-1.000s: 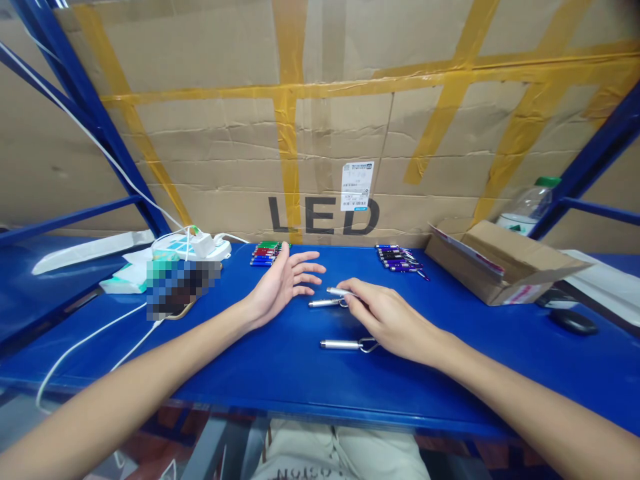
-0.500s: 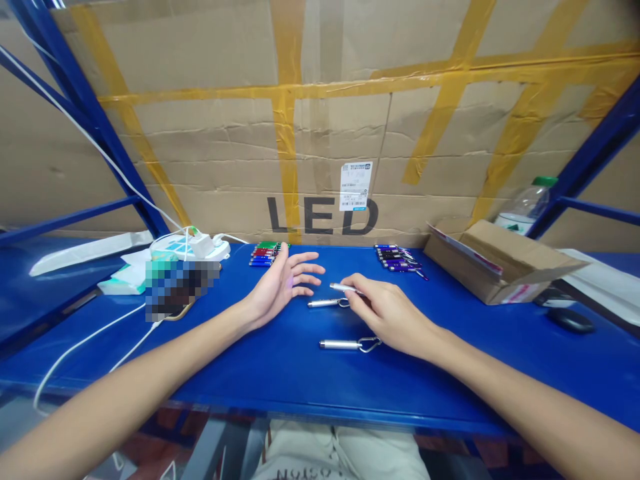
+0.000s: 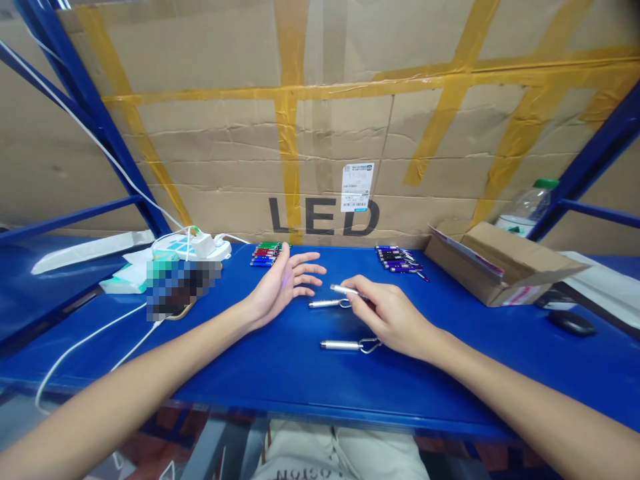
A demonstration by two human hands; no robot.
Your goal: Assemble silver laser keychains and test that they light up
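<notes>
My right hand (image 3: 387,310) pinches a silver penlight (image 3: 343,289) between thumb and fingers, its end pointing left. Just below it, a second silver penlight (image 3: 325,304) with a clip lies on the blue table (image 3: 280,373). Nearer the front edge lies a third silver penlight (image 3: 340,345) with a carabiner. My left hand (image 3: 285,283) is held with palm turned inward and fingers apart, holding nothing. Behind it sit several green, red and blue penlights (image 3: 265,253). A group of purple and black penlights (image 3: 397,259) lies beyond my right hand.
An open cardboard box (image 3: 500,263), a bottle (image 3: 530,203) and a black mouse (image 3: 571,323) are at the right. At the left are a power strip (image 3: 217,250), white cables and a blurred phone (image 3: 183,290). A large carton (image 3: 225,160) stands behind.
</notes>
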